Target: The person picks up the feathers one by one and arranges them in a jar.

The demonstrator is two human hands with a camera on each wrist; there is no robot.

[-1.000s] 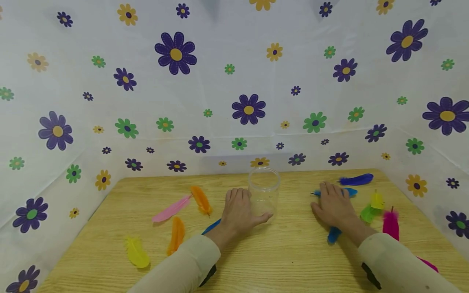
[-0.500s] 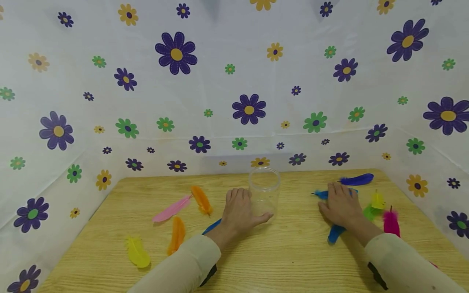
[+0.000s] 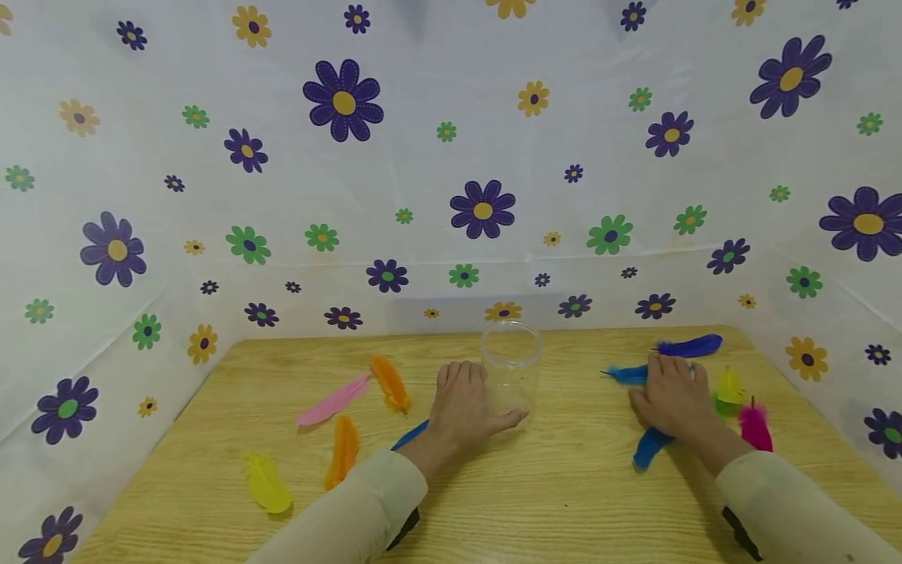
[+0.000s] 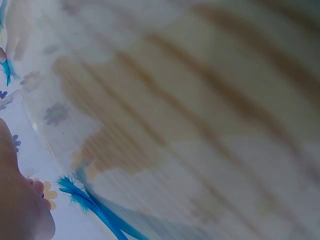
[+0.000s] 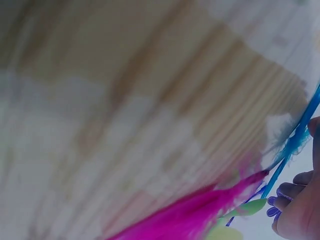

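Observation:
A clear plastic jar (image 3: 511, 362) stands upright near the middle of the table. My left hand (image 3: 461, 407) holds its left side, fingers behind and thumb across the front. A blue feather (image 3: 411, 433) lies partly hidden under my left wrist; the left wrist view shows blue feathers (image 4: 95, 205) too. To the right, my right hand (image 3: 676, 399) lies palm down with fingers pointing forward, covering part of a light blue feather (image 3: 625, 374). Another blue feather (image 3: 650, 450) sticks out below that hand. In the right wrist view, a magenta feather (image 5: 180, 212) lies near the hand.
On the left lie a pink feather (image 3: 334, 401), orange feathers (image 3: 343, 450) and a yellow feather (image 3: 268, 484). A dark blue feather (image 3: 694, 345) is at the back right, with yellow (image 3: 730, 384) and green (image 3: 726, 406) feathers nearer. Flowered cloth (image 3: 430, 172) surrounds the wooden table (image 3: 550, 509).
My right hand has slid rightward over the feathers, uncovering more of the light blue one's left end, which stays about where it was. The left hand and jar keep their places.

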